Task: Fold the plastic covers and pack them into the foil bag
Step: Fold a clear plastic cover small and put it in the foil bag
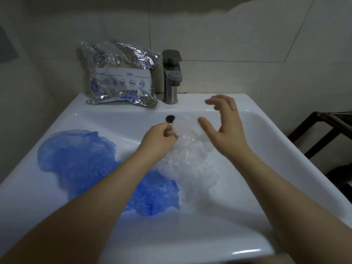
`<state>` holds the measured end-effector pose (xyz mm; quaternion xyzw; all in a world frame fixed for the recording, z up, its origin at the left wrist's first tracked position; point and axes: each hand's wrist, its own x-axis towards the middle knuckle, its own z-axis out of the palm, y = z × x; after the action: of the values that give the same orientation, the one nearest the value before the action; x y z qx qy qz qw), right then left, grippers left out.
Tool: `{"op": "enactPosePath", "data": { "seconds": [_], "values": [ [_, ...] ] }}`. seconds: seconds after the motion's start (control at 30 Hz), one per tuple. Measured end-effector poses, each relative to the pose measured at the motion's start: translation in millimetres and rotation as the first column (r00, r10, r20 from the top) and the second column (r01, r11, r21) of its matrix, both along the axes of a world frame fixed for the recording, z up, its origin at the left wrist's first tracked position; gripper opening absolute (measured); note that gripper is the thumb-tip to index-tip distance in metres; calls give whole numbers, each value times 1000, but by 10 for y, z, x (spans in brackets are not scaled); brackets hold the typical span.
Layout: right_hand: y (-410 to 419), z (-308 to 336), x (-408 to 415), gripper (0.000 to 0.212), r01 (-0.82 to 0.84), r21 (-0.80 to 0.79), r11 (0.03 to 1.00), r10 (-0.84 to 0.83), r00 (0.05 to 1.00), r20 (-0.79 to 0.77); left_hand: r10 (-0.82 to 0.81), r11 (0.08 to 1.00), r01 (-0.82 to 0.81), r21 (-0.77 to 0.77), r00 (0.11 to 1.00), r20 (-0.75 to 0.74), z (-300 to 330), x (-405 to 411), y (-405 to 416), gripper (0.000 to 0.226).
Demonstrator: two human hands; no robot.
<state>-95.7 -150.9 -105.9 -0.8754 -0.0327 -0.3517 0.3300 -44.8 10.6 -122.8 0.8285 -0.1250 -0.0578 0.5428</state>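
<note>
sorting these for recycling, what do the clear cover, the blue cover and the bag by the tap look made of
Clear cover: thin, crinkly see-through plastic film. Blue cover: similar thin film, translucent, with a gathered edge. Foil bag: shiny, creased, mirror-like metallised film, probably plastic-backed.

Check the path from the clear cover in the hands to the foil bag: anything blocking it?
Nothing visible. The left hand grips the clear cover; the foil bag stands on the sink ledge, back left. The faucet stands right of the bag, off that line.
</note>
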Motion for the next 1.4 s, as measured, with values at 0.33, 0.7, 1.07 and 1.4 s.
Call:
{"op": "enactPosePath", "data": {
  "seconds": [0.33,0.7,1.07,1.4],
  "values": [
    [115,-89,55,21,48,-229,972,-144,894,-423,-108,989,123,-88,982,153,86,-36,-17,52],
    [-185,155,13,36,40,549,835,63,984,-169,155,941,-227,-252,949,-276,21,187,135,24],
    [-441,252,-128,5,-71,462,884,313,825,-471,-403,915,385,-122,885,-234,342,-55,205,51],
    [-714,193,-186,29,-186,718,671,626,661,-414,-43,959,15,-284,995,-95,144,232,357,18]
  ]
}}
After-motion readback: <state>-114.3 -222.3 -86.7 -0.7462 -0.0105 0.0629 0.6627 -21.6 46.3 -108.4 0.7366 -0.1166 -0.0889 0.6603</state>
